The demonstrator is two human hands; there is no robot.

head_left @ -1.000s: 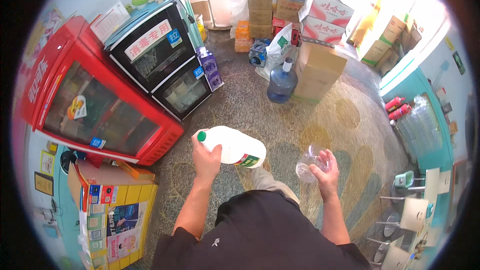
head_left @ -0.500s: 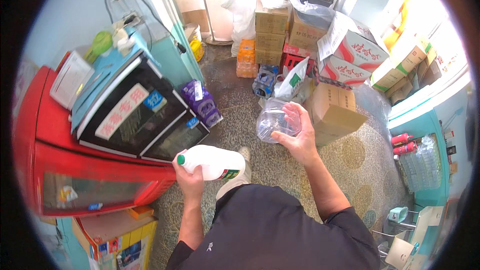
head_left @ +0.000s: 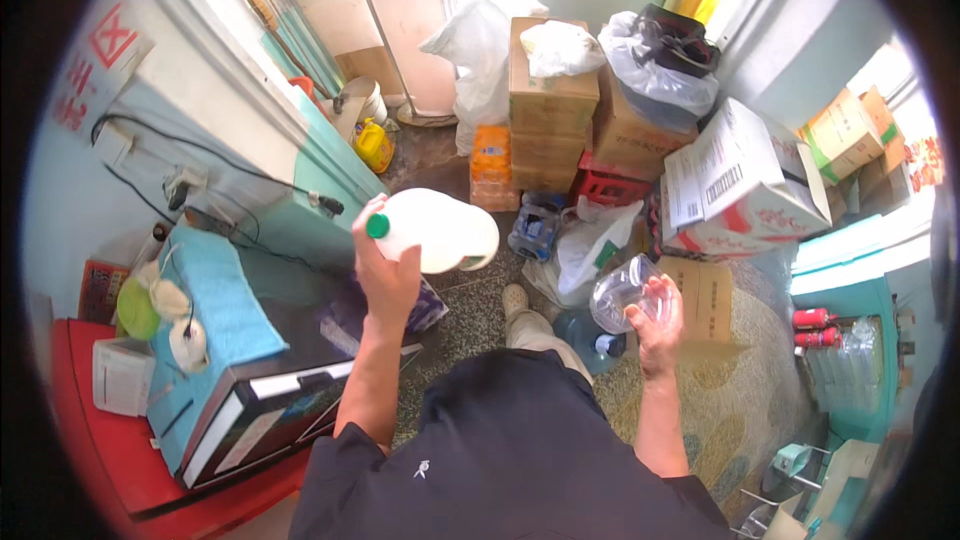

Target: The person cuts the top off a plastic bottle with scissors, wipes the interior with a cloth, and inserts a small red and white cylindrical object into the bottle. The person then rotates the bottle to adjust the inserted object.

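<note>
Gripped by my left hand is a white plastic jug with a green cap, tilted nearly flat, its cap toward my fingers. My right hand is closed round a clear plastic container, which looks like a see-through jar or bottle. Just below that container, a large blue water bottle stands on the floor near my foot. Beyond the container lies a white plastic bag, and beside it is a pack of bottles.
Stacked cardboard boxes stand ahead by the door. White-and-red cartons rise at the right, above an open brown box. On my left are a black-fronted cabinet under a blue towel and a red appliance.
My view has moved forward toward the boxes. My left hand has raised the jug farther ahead. The clear container has shifted right and lower in my right hand, and the blue water bottle has come into view.
</note>
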